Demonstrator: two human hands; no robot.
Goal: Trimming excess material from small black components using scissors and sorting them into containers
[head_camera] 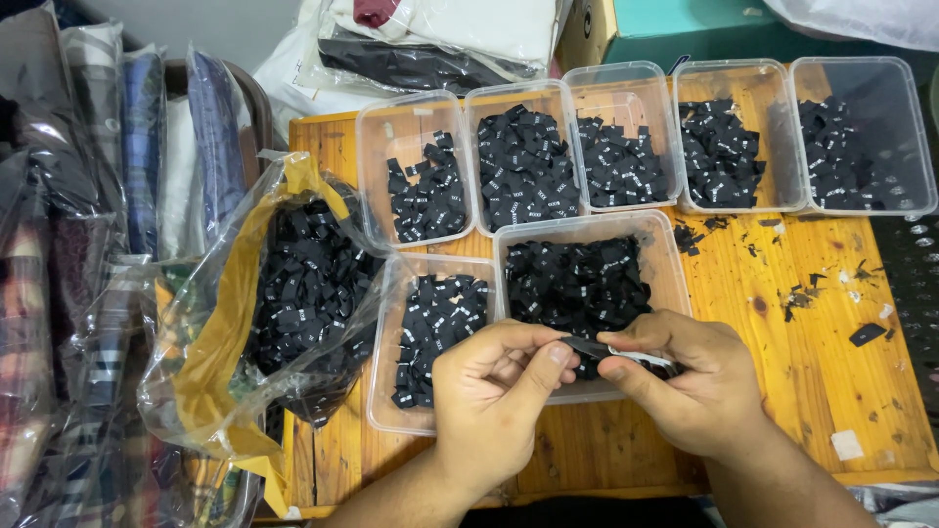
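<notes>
We pinch one black woven label (588,346) between left hand (494,391) and right hand (685,386), both grips pressed together, seemingly separating it over the six-o'clock tub (667,256) on the bench (812,362).

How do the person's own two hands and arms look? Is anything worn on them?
Both the left hand and the right hand are bare: no gloves, rings or watch are visible. The forearms are bare too, with no sleeves reaching the part in view. Fingernails are short.

White markings on the small black woven labels (526,166) being too small to tell, right hand (685,386) hiding the large clear plastic tub's (657,244) near corner, bagged folded clothes (59,254) being cut off at left.
</notes>
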